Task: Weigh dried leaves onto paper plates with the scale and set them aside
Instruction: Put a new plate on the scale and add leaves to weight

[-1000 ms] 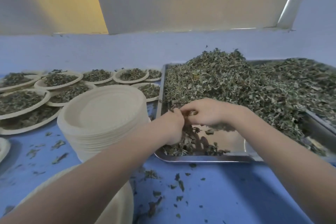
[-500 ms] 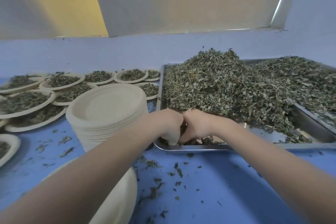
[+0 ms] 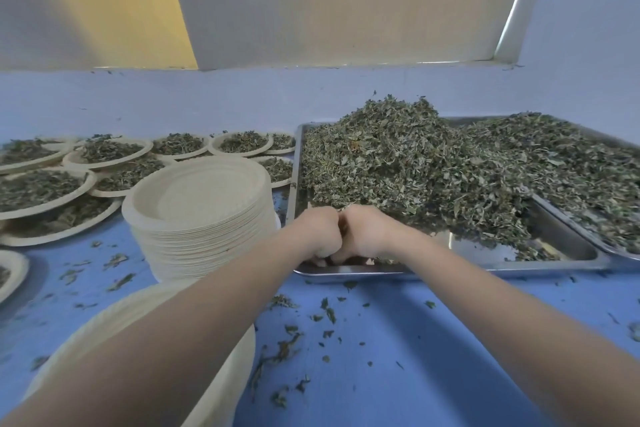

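Both hands — left hand [image 3: 317, 234] and right hand [image 3: 363, 234] — press knuckle to knuckle at the steel tray's [image 3: 554, 262] near-left corner, each grip curled around gathered dried leaves [image 3: 415, 163]. The empty paper plate [image 3: 221, 357] lies nearer the left arm — at the bench's near edge.

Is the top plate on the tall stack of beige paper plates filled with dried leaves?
No: the top of the tall stack of beige paper plates is bare, with no leaves in it.

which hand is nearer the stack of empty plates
Left. The left hand is in the near left corner of the tray, just right of the plate stack. The right hand touches it on the far side.
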### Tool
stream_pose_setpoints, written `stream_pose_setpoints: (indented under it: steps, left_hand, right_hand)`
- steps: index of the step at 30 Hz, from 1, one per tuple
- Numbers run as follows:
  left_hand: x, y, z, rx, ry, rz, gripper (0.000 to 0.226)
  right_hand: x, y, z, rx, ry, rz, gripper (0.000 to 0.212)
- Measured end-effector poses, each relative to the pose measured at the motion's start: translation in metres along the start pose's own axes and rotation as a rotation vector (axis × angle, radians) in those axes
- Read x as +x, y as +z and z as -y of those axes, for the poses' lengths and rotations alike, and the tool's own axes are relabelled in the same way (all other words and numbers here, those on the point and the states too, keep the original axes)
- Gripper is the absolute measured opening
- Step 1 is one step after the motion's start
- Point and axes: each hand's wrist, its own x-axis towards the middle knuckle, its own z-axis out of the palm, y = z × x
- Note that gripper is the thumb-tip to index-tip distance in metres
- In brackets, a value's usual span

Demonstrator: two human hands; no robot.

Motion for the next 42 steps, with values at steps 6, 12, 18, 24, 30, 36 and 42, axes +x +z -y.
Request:
stream_pose_setpoints:
  steps: [6,12,18,24,30,36,42]
  left_hand:
    - [-0.002,-0.020,-0.005,-0.506,-0.032,-0.072,0.024]
    - [-0.044,-0.057,0.003,-0.508,0.038,-0.128,0.023]
    - [-0.126,-0.088,0.050,-0.430,0.063,-0.303,0.018]
    - [-0.189,-0.075,0.115,-0.377,-0.039,-0.269,0.012]
    - [-0.213,-0.049,0.155,-0.271,-0.041,-0.164,0.049]
    - [-0.220,-0.053,0.157,-0.151,0.113,-0.369,0.023]
    - [-0.212,-0.045,0.149,-0.264,0.196,-0.449,0.021]
  right_hand:
    - [-0.018,-0.033,0.006,0.504,0.124,-0.094,0.038]
    - [-0.036,-0.061,0.045,0.507,0.029,-0.060,0.049]
    - [-0.060,-0.052,0.117,0.559,-0.163,-0.012,0.056]
    - [-0.075,-0.004,0.175,0.425,-0.293,0.132,0.025]
    - [-0.081,0.016,0.176,-0.172,-0.320,0.212,0.070]
    - [-0.088,0.013,0.166,-0.081,-0.351,0.005,0.034]
    - [-0.087,0.020,0.164,-0.058,-0.392,-0.041,0.029]
